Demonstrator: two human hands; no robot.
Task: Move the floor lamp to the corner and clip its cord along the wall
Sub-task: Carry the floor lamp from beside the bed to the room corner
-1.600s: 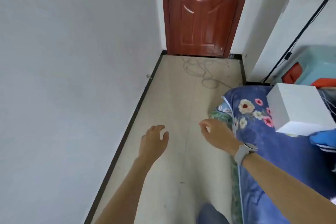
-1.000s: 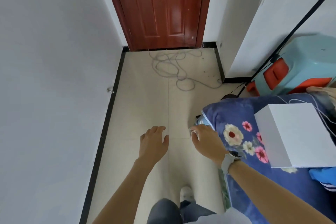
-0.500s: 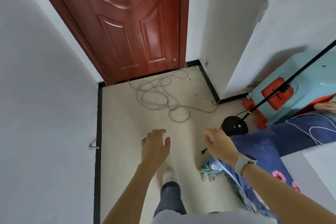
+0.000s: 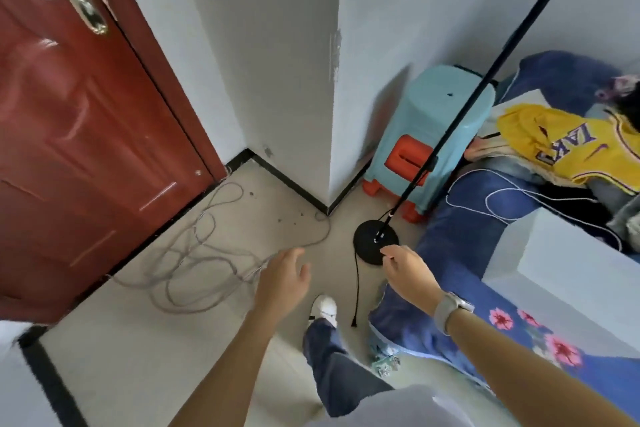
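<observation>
The floor lamp has a thin black pole (image 4: 485,73) rising to the upper right from a round black base (image 4: 367,246) on the floor beside the bed. Its black cord (image 4: 356,288) runs from the base toward me and ends in a plug near my shoe. My right hand (image 4: 408,270), with a watch on the wrist, hovers just in front of the base, fingers loosely curled, holding nothing. My left hand (image 4: 284,281) is out over the floor with fingers spread, empty.
A red wooden door (image 4: 79,135) fills the left. A loose grey cable (image 4: 201,253) lies tangled on the floor before it. A projecting wall corner (image 4: 334,114) stands behind the lamp, with a teal stool (image 4: 433,135) to its right. A blue floral bed (image 4: 467,288) carries a white box (image 4: 571,270).
My view has swung right and closer to the lamp. The base and cord now lie just ahead of my right hand. Both hands stay empty.
</observation>
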